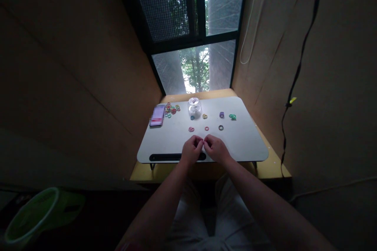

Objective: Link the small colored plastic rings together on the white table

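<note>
My left hand [192, 150] and my right hand [217, 149] meet near the front edge of a white lap table [241, 141]. Thumb and fingertips are pinched together on both hands, and whatever they hold is too small to make out. Just beyond them lie small ring-shaped bands like hair ties: pink bands [191, 129], a red band [206, 128] and a dark grey band [221, 128]. Farther back are a blue band [192, 117], yellow bands [205, 116], purple bands [222, 115] and green bands [232, 117].
A clear round container [194, 106] stands at the back. Left of it lie a mixed pile of coloured bands [172, 110] and a phone [158, 116]. A black slot [165, 157] runs along the table's front. A green basket [32, 213] sits low on the left; a dark cord [300, 60] hangs right.
</note>
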Available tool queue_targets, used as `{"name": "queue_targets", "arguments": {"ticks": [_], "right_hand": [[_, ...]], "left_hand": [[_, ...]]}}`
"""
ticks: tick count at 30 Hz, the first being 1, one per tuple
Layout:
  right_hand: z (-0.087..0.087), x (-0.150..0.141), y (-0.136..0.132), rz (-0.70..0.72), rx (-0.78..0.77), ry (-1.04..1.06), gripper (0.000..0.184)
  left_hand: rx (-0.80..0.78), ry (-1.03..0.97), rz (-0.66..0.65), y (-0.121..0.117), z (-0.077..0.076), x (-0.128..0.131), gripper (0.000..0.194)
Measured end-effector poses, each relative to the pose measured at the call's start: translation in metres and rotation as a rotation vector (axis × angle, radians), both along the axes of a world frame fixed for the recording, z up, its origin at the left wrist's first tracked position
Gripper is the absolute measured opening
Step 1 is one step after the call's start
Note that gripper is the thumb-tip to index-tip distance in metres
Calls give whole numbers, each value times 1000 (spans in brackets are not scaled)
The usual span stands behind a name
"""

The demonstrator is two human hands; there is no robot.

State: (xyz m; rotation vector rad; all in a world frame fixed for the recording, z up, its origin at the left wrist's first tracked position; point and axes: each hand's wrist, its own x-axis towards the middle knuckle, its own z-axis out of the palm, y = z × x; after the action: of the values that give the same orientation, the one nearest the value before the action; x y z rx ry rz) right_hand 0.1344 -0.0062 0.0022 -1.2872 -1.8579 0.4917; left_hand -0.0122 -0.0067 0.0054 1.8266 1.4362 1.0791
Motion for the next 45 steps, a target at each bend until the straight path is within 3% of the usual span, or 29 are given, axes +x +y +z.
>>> {"name": "queue_targets", "arguments": {"ticks": [45], "right_hand": [[-1, -1, 2, -3, -12, -8, 11]], "left_hand": [[-4, 11, -9, -1, 2, 0, 16]]}}
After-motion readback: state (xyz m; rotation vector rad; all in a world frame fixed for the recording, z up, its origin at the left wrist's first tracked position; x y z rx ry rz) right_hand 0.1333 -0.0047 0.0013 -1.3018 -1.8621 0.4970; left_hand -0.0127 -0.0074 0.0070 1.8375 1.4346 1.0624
